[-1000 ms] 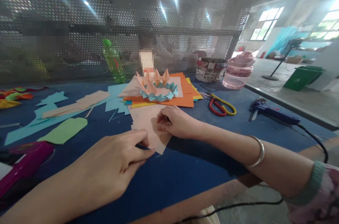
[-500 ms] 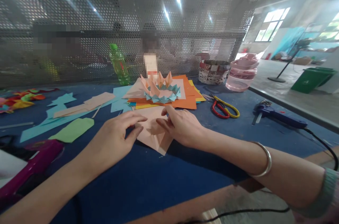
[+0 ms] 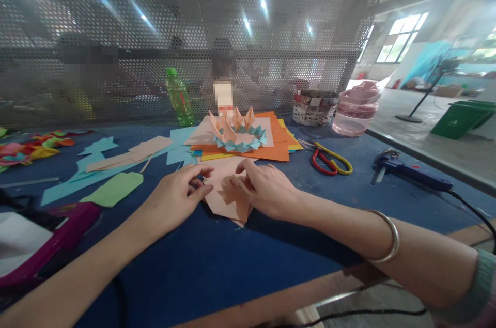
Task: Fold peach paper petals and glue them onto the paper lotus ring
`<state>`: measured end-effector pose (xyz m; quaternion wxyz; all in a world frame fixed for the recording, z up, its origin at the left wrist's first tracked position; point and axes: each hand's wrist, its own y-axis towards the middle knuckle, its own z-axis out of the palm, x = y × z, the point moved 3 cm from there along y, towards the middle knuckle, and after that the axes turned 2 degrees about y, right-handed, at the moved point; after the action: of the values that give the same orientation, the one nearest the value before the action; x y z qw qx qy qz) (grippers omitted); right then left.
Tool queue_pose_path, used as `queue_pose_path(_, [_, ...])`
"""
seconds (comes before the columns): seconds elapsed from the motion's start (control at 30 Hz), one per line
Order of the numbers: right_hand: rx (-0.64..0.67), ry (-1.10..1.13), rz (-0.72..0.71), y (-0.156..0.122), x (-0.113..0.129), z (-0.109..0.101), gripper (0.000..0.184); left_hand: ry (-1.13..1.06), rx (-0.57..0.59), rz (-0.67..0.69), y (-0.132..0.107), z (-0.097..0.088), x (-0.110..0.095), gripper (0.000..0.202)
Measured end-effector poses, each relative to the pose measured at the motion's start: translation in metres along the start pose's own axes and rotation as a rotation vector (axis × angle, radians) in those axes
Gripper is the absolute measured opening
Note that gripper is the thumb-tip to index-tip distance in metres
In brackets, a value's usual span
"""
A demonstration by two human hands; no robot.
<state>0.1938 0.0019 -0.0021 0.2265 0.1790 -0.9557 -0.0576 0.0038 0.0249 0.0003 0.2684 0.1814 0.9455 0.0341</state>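
Clock centre: the pale pink paper [image 3: 225, 204], lying on the blue tabletop [image 3: 194, 276] between the two hands, one corner pointing toward 6 o'clock.

Left hand [image 3: 184, 191]: at the paper's 9 o'clock side, spread loosely, with a gap between thumb and forefinger. Contact with the paper cannot be confirmed.

Right hand [image 3: 267, 188]: at the 3 o'clock side, fingers curled, their shadow falling on the paper. Whether it pinches anything cannot be told. A silver-coloured bangle [image 3: 394, 237] circles this forearm.

At 12 o'clock, just beyond the paper, a blue folded ring [image 3: 256, 141] with upright peach points [image 3: 244, 116] rests on stacked orange sheets [image 3: 282, 134].

Between 2 and 3 o'clock: scissors [image 3: 329, 165] with one red and one yellow handle. At 3, farther out: a dark blue glue gun [image 3: 414, 174].

At 9 o'clock: a green paper cutout [image 3: 116, 191]. Between 8 and 9: a magenta object [image 3: 75, 219], partly out of view.

At 11 o'clock: a green bottle [image 3: 180, 100], tilted in this view. Between 1 and 2: a patterned basket [image 3: 314, 111], with a pink water bottle [image 3: 354, 116] just beside it.
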Motion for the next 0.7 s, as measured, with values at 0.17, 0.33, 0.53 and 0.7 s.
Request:
queue_pose_path(0.17, [0.008, 0.067, -0.022, 0.0, -0.001, 0.003, 0.03, -0.147, 0.057, -0.018, -0.002, 0.003, -0.001, 0.043])
queue_pose_path(0.33, [0.015, 0.141, -0.033, 0.0, -0.001, 0.005, 0.03, -0.246, 0.138, -0.034, -0.004, 0.004, -0.005, 0.043])
queue_pose_path(0.53, [0.036, 0.299, 0.023, 0.0, 0.0, 0.002, 0.028, -0.227, 0.041, -0.082, -0.002, -0.004, -0.004, 0.044])
queue_pose_path(0.7, [0.023, 0.505, 0.073, -0.002, 0.001, 0.001, 0.039, -0.213, -0.089, -0.099, -0.003, -0.011, -0.007, 0.036])
